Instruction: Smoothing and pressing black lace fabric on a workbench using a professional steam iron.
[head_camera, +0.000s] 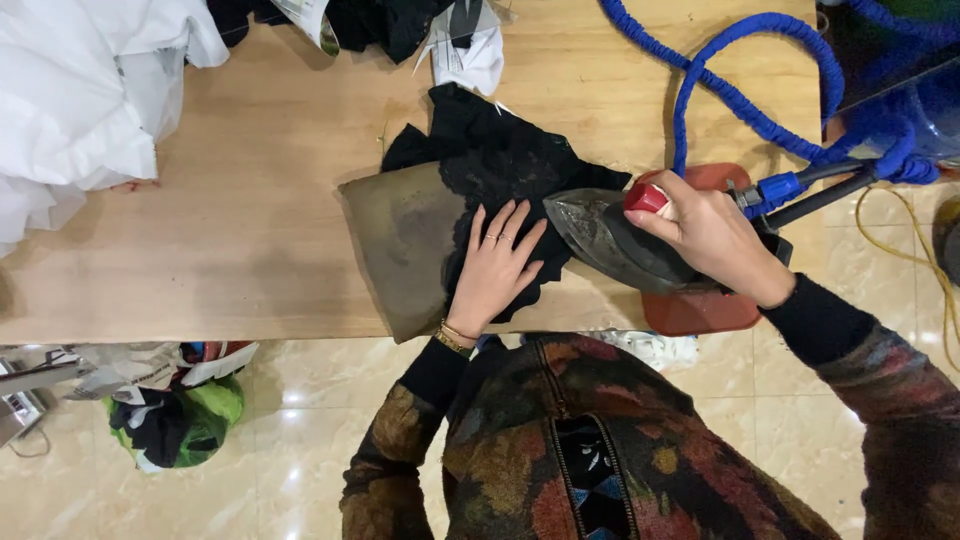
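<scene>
The left hand (495, 268) is lying flat, fingers spread, on the black lace cloth (500, 160), and it is pressing the cloth down on a worn brown pad (400, 240) at the near edge of the wooden table (250, 200). This hand is not closing on anything; it is only holding the cloth still. The right hand (705, 235) is wrapped around the handle of the iron (600, 240), and the thumb is resting at the red button. The iron is tilting a little, and its tip is pointing at the left fingers and is just beside them, over the edge of the lace. I cannot tell if the sole is touching the cloth or only hovering above it. Behind the iron a red rest (700, 310) is sitting partly over the table edge, and a blue hose (740, 90) is looping across the table to the back of the iron. The risk here is a burn: the hot tip is very near to the fingertips. Lace is thin, so too long a press may scorch it. The hose may also drag on the iron.
</scene>
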